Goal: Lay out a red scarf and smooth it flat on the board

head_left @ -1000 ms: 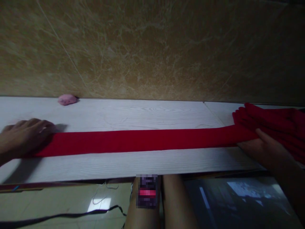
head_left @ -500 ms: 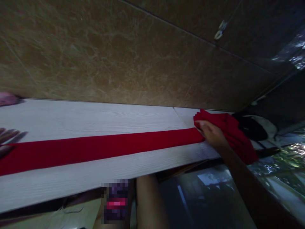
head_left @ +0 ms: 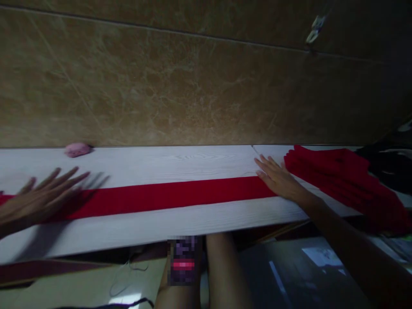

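A long red fabric strip (head_left: 180,194) lies flat along the white wood-grain table (head_left: 167,163). Over its left part hovers my left hand (head_left: 48,195), open with fingers spread, casting a shadow below. My right hand (head_left: 280,180) rests flat on the strip's right end, fingers apart. Just beyond that hand, a gathered heap of red fabric (head_left: 341,176) lies on the table and droops over its front edge. Whether the strip joins the heap is hidden by my right hand.
A small pink lump (head_left: 77,149) sits at the table's back edge, against the brown marbled wall (head_left: 180,94). Dark cloth (head_left: 389,169) lies at the far right. Below the table are my legs (head_left: 225,274), a dark glossy surface (head_left: 267,257) and a thin cord (head_left: 119,283).
My right hand has let go of the fabric and opened flat on the strip. The view has swung left, showing more of my left hand and the pink lump.
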{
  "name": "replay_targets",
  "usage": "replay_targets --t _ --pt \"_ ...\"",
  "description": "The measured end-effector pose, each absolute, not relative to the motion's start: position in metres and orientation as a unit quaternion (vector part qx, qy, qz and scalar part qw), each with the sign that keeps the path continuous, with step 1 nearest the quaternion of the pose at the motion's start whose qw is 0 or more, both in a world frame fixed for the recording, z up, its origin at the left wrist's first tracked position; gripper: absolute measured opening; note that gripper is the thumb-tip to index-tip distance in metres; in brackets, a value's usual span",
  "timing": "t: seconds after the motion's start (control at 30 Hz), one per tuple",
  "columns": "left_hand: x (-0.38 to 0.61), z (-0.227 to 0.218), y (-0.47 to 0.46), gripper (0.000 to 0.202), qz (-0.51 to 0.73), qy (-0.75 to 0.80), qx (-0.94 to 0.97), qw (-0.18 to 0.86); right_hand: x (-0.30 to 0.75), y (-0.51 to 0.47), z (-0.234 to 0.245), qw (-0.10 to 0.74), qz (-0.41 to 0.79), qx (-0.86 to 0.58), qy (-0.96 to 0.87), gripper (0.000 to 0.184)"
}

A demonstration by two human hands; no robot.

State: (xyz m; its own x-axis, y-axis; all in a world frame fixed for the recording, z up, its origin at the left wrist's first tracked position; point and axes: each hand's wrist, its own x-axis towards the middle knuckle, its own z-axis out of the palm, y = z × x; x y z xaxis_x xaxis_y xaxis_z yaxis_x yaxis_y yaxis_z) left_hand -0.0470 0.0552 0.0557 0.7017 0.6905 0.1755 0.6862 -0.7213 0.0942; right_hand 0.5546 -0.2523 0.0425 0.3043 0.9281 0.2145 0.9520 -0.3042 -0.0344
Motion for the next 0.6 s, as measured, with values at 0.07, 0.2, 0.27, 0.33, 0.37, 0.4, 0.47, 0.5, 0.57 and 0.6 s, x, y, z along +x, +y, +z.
replay_targets --t 0.07,0.2,0.27,0.33,0.37,0.4,0.47,0.5,0.57,0.6 --pt "-0.037 0.046 0.053 0.070 0.088 0.429 0.898 0.044 0.545 -0.241 0.037 0.086 -0.071 -0.802 -0.587 0.063" --pt "-0.029 0.027 0.044 0.072 0.050 0.434 0.895 0.093 0.541 -0.240 0.008 0.075 -0.032 -0.801 -0.593 0.064" --pt "-0.034 0.029 0.042 0.075 0.044 0.441 0.892 0.091 0.545 -0.244 0.000 0.079 -0.033 -0.801 -0.592 0.065" --pt "-0.030 0.041 0.040 0.077 0.040 0.450 0.888 0.089 0.545 -0.245 0.005 0.074 -0.027 -0.804 -0.589 0.067" --pt "-0.021 0.050 0.036 0.077 0.041 0.444 0.891 0.083 0.539 -0.243 0.012 0.072 -0.026 -0.803 -0.592 0.067" --pt "-0.006 0.059 0.031 0.076 0.048 0.433 0.897 0.076 0.530 -0.238 0.021 0.075 -0.029 -0.797 -0.599 0.067" --pt "0.039 0.077 0.014 0.074 0.049 0.351 0.934 0.053 0.500 -0.222 0.041 0.099 -0.048 -0.770 -0.629 0.065" --pt "0.066 0.082 0.003 0.073 0.049 0.308 0.949 0.048 0.480 -0.212 0.050 0.118 -0.057 -0.750 -0.648 0.062" --pt "0.121 0.085 -0.019 0.070 0.056 0.242 0.967 0.057 0.436 -0.191 0.060 0.147 -0.054 -0.716 -0.681 0.059" --pt "0.144 0.081 -0.029 0.069 0.062 0.225 0.970 0.064 0.416 -0.183 0.061 0.152 -0.045 -0.704 -0.692 0.059"
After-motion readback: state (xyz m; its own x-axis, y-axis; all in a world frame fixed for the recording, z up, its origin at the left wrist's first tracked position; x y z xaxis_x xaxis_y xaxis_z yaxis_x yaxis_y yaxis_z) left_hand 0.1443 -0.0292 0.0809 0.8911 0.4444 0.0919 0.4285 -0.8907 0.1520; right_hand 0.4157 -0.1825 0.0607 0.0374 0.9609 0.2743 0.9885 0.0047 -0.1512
